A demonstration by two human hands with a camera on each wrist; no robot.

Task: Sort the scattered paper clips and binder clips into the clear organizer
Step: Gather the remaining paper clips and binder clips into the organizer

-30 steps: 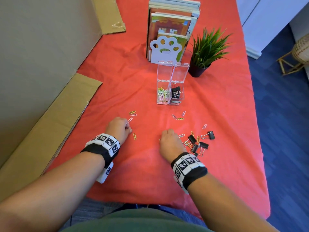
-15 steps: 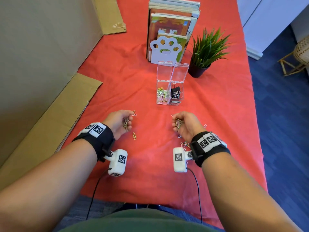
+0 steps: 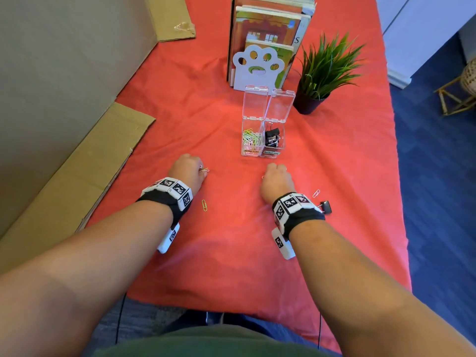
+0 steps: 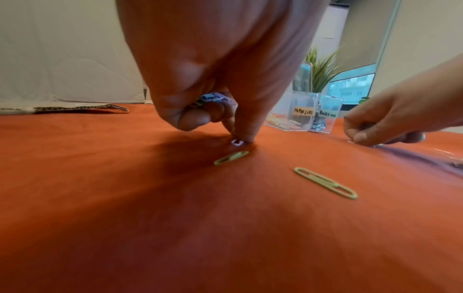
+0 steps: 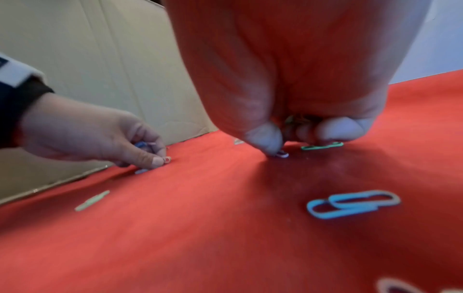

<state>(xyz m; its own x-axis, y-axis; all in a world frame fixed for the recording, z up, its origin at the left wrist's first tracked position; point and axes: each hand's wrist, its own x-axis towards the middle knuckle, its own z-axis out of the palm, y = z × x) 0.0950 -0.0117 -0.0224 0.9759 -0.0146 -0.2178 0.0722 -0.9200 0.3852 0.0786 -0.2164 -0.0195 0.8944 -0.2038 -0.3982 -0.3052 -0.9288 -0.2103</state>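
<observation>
Organizer: the clear organizer (image 3: 262, 140) stands on the red cloth (image 3: 231, 253) just beyond both hands, lids up; left cell holds coloured paper clips, right cell black binder clips.
Left hand: the left hand (image 3: 186, 171) is knuckles up, thumb and forefinger pinching a white paper clip (image 4: 236, 142) on the cloth, more clips tucked in the curled fingers.
Right hand: the right hand (image 3: 277, 180) has fingertips closed on a pale clip (image 5: 282, 154); what the palm hides is hard to make out.
Loose clips: a yellow clip (image 3: 204, 205) lies near the left wrist; a binder clip (image 3: 325, 206) is half hidden behind the right wristband.
Far end: books (image 3: 268, 34) and a plant (image 3: 324, 70).
</observation>
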